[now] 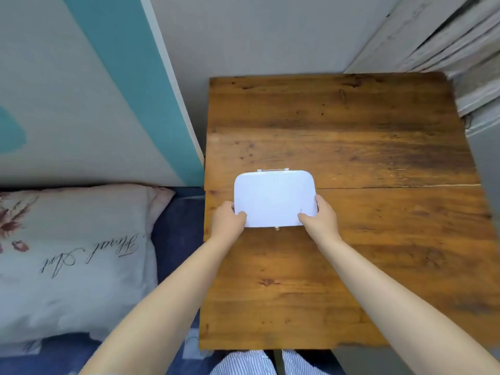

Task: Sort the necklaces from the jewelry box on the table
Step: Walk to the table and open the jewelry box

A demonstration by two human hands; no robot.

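A white jewelry box (274, 197) with rounded corners lies closed on the wooden table (365, 147), near its left side. A small metal clasp shows at the box's near edge and a hinge at its far edge. My left hand (228, 220) grips the box's near left corner, thumb on the lid. My right hand (322, 216) grips the near right corner the same way. No necklaces are visible; the inside of the box is hidden.
A bed with a printed pillow (75, 255) and a dark blue sheet lies to the left of the table. A grey wall and a teal-striped panel (140, 85) stand behind. Weathered white boards (446, 36) rise at the far right.
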